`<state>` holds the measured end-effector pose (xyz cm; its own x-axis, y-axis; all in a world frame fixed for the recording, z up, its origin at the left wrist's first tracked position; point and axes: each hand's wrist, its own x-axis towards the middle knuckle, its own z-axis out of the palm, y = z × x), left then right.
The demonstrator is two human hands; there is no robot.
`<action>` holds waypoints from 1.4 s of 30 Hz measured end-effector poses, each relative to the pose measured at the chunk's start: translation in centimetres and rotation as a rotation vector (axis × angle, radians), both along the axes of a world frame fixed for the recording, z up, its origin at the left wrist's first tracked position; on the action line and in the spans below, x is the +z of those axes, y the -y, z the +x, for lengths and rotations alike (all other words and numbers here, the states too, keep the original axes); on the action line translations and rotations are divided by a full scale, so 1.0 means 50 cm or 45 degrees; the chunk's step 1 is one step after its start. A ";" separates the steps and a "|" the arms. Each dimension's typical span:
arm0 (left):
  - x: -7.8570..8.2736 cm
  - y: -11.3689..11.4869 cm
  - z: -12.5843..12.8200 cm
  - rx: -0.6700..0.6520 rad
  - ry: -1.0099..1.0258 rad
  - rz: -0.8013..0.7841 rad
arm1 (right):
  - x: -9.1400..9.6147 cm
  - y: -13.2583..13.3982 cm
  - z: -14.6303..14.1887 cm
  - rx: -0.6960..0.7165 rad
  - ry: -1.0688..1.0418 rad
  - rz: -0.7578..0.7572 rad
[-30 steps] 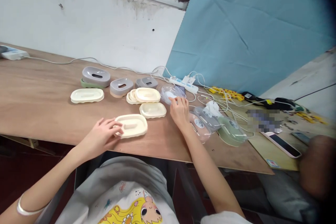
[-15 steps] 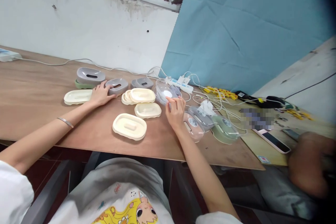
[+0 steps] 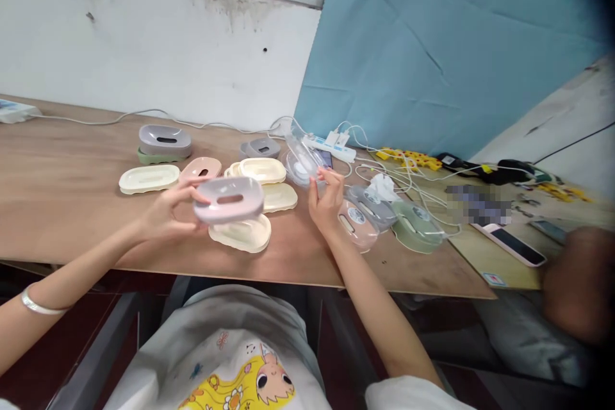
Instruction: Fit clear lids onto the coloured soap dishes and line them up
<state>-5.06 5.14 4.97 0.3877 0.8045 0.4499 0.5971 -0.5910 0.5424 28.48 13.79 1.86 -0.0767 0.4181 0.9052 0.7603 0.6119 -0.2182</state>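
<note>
My left hand (image 3: 170, 208) grips a mauve-grey soap dish (image 3: 230, 200) with an oval slot, raised above the cream trays. In my right hand (image 3: 327, 200), finger and thumb pinch a clear plastic cover (image 3: 303, 157), tilted up over other clear covers (image 3: 295, 170). Under the raised dish lies a cream tray (image 3: 247, 234), partly hidden. Another cream tray (image 3: 279, 197) and a small stack of cream trays (image 3: 262, 170) are behind it. A pink soap dish (image 3: 202, 168) rests just beyond my left hand.
Grey and green dishes (image 3: 166, 141) are stacked at the back left, near a cream tray (image 3: 148, 178). Covered pink (image 3: 358, 227), grey (image 3: 372, 205) and green (image 3: 417, 227) dishes sit at right. Behind are a power strip (image 3: 331, 148) and cables. Another person's arm (image 3: 579, 282) is at far right.
My left hand has lifted the mauve-grey dish off the table and brought it right and nearer, uncovering the pink dish. My right hand has tilted a clear cover up from the others.
</note>
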 end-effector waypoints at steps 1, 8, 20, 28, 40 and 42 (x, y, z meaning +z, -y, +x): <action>-0.002 0.007 0.009 -0.117 -0.033 -0.102 | -0.001 -0.001 -0.001 0.024 -0.028 -0.010; -0.018 -0.017 0.052 -0.393 -0.087 -0.457 | 0.022 0.046 -0.043 0.272 -0.469 -0.372; -0.062 -0.007 0.007 -0.276 0.030 -0.473 | -0.047 0.152 -0.129 0.569 -0.417 -1.211; -0.097 -0.003 0.027 -0.178 0.125 -0.502 | 0.001 0.153 -0.197 0.476 0.068 -1.095; -0.087 -0.004 0.034 -0.095 -0.151 -0.371 | 0.033 0.162 -0.187 0.422 0.715 -0.888; -0.095 -0.005 0.032 -0.043 -0.126 -0.404 | 0.046 0.160 -0.194 0.404 0.736 -0.928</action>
<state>-3.44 5.40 0.22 0.4456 0.8845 0.1381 0.6390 -0.4222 0.6430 18.78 5.79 4.19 -0.6319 0.7427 0.2216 0.6923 0.6694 -0.2696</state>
